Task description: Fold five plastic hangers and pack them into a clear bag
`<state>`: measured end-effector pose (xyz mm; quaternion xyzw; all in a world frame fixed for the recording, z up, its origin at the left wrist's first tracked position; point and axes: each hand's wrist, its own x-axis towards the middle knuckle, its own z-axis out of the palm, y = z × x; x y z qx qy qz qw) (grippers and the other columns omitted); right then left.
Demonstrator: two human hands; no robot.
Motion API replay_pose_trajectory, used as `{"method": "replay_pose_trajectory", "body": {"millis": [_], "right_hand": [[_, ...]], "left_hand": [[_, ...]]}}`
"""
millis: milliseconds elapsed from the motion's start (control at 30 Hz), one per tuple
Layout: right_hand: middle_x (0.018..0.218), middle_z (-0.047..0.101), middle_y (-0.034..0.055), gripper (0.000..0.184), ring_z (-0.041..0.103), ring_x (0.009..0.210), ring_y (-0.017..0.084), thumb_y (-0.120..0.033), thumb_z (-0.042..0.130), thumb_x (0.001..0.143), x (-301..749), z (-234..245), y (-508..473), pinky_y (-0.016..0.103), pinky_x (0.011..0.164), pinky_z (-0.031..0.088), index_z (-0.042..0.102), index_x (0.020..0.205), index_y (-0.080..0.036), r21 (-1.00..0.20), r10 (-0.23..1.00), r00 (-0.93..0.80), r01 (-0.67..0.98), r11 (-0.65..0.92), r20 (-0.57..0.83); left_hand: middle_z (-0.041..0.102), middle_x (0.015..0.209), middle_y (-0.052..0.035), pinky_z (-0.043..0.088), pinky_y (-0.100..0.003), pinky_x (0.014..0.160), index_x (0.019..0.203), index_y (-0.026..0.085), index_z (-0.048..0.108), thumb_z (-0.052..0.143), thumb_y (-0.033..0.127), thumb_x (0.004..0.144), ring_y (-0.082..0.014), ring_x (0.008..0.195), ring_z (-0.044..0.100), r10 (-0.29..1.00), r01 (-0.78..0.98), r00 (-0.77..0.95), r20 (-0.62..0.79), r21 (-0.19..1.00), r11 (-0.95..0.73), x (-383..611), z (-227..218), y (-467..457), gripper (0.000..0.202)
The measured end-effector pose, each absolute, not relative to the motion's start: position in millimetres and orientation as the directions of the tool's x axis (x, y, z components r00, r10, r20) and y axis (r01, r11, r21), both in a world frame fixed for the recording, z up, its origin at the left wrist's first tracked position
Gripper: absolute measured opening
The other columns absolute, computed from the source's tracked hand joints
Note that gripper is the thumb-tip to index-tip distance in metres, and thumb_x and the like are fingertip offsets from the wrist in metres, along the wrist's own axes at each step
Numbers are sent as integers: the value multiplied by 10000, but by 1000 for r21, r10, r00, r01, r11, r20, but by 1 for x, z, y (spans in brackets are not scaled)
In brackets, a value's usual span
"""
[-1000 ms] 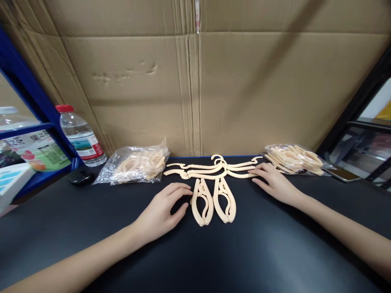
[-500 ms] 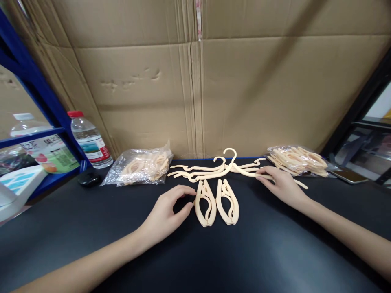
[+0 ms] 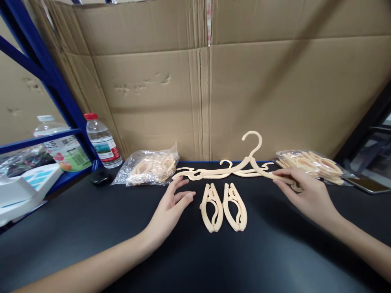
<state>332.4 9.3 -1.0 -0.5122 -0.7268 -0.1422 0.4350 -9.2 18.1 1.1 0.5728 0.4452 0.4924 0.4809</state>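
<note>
An unfolded cream hanger (image 3: 244, 162) has its right arm pinched in my right hand (image 3: 307, 193), its hook standing up and to the right. The left end of that hanger comes close to the fingertips of my left hand (image 3: 171, 207); whether they touch I cannot tell. My left hand is open, fingers apart, palm facing right. Behind the held hanger lies another unfolded hanger (image 3: 226, 163), partly covered by it. Two folded hangers, a left one (image 3: 205, 211) and a right one (image 3: 243, 209), lie side by side on the black table between my hands.
A plastic bag of folded hangers (image 3: 149, 167) lies back left, a second bag (image 3: 311, 165) back right beside a phone (image 3: 368, 184). A water bottle (image 3: 104, 142) and a black mouse (image 3: 100, 178) stand near the blue shelf frame (image 3: 58, 97). Cardboard (image 3: 159, 81) walls the back.
My right hand has lifted the hanger's right side and drawn it nearer, so its hook stands higher. My left hand has moved off the folded hangers toward the held hanger's left end. The view has shifted slightly.
</note>
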Motion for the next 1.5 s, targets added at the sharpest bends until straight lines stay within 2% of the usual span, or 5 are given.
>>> {"method": "replay_pose_trajectory", "body": {"millis": [333, 667, 900, 1167, 1500], "right_hand": [[896, 680, 47, 109, 668, 783, 184, -233, 518, 919, 308, -4, -5, 290, 682, 547, 592, 999, -239, -154, 595, -321, 777, 610, 737], [940, 672, 50, 197, 656, 832, 187, -190, 498, 926, 303, -4, -7, 297, 711, 538, 620, 1063, -260, -90, 555, -371, 768, 634, 744], [896, 716, 33, 111, 639, 785, 215, -266, 577, 900, 312, -4, -9, 373, 766, 495, 662, 965, -237, 67, 530, -355, 871, 487, 770], [1067, 713, 25, 194, 676, 673, 166, -265, 501, 944, 310, -3, -15, 303, 592, 490, 692, 937, -231, 198, 518, -328, 936, 292, 790], [1172, 603, 97, 177, 614, 656, 141, -272, 508, 935, 306, -4, -16, 316, 623, 542, 675, 936, -211, 104, 543, -267, 945, 311, 797]], "left_hand": [[469, 1348, -90, 503, -342, 937, 1414, 268, 319, 552, 304, 890, -170, 983, 603, 882, 168, 353, 313, 906, -389, -6, -1, 9, 575], [669, 966, -56, 523, -299, 776, 1248, 195, 546, 541, 325, 889, -192, 856, 639, 872, 373, 376, 315, 810, -453, -10, 0, 11, 383], [691, 1040, -71, 507, -319, 831, 1162, 191, 601, 543, 349, 895, -226, 931, 648, 884, 387, 345, 316, 810, -441, -10, 4, 10, 316], [684, 1046, -61, 481, -359, 896, 1169, 213, 598, 542, 363, 897, -239, 961, 632, 878, 409, 350, 325, 791, -456, -11, 6, 8, 316], [697, 1004, -47, 494, -312, 814, 1139, 214, 600, 548, 363, 892, -223, 919, 644, 880, 393, 352, 319, 803, -448, -11, 5, 9, 293]]}}
